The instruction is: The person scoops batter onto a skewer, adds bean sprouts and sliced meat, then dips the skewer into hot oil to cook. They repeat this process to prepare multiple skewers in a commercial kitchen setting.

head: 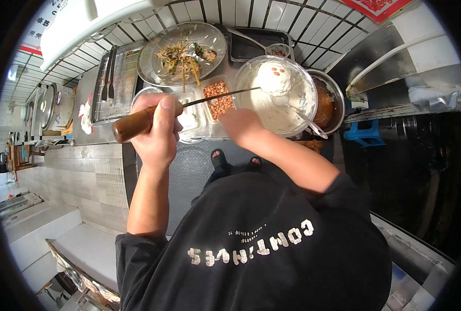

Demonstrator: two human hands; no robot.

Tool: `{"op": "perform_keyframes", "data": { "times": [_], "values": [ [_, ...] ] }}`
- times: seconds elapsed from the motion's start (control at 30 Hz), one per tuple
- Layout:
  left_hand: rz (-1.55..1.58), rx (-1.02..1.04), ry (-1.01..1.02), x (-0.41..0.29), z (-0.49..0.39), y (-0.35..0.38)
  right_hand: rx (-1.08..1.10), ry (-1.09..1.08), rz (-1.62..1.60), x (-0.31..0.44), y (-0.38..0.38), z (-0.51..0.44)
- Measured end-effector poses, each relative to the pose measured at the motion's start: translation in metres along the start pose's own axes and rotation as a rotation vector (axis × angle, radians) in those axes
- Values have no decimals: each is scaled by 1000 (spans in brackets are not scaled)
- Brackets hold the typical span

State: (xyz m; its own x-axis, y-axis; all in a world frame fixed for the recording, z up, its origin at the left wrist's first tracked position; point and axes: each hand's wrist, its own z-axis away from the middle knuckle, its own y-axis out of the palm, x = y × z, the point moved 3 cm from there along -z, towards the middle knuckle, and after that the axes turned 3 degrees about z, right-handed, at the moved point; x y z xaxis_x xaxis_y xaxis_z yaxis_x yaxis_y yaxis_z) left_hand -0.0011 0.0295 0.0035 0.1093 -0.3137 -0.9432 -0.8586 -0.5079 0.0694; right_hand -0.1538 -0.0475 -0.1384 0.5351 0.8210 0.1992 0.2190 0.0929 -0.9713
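My left hand [157,134] grips the wooden handle [131,126] of a long ladle whose thin metal rod [222,95] runs to the right. At its far end sits a mound of thick white batter [274,81] with several peanuts on top; the ladle's cup is hidden under it. The mound hangs over a large metal bowl [314,91] of pale batter, where a spoon [310,123] leans on the rim. My right hand [241,126] is at the near edge of a plastic tub of peanuts [216,92], its fingertips blurred and partly hidden.
A round mesh strainer [146,62] holds shredded filling and wooden chopsticks [195,72]. Left of it, tongs [109,77] lie on a wire-rack tray [127,81]. A black tray [250,44] stands at the tiled wall. Right of the bowl is a metal pot [341,93] with browned food.
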Motion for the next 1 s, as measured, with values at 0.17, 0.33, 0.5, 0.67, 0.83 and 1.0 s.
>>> {"op": "perform_keyframes", "data": {
  "times": [0.17,0.33,0.5,0.67,0.83,1.0],
  "values": [
    [-39,7,19,-3,-2,4,408,28,219,-7,104,-68],
    [5,17,-20,-4,3,-1,180,264,161,-18,112,-89],
    [2,38,-1,3,2,-5,248,302,176,-18,111,-85],
    [-71,64,79,4,-2,0,253,268,122,-20,121,-86],
    [-56,51,48,6,-1,3,347,225,69,-15,125,-89],
    [-32,30,-2,6,0,5,49,160,7,2,69,-70]
  ]
}}
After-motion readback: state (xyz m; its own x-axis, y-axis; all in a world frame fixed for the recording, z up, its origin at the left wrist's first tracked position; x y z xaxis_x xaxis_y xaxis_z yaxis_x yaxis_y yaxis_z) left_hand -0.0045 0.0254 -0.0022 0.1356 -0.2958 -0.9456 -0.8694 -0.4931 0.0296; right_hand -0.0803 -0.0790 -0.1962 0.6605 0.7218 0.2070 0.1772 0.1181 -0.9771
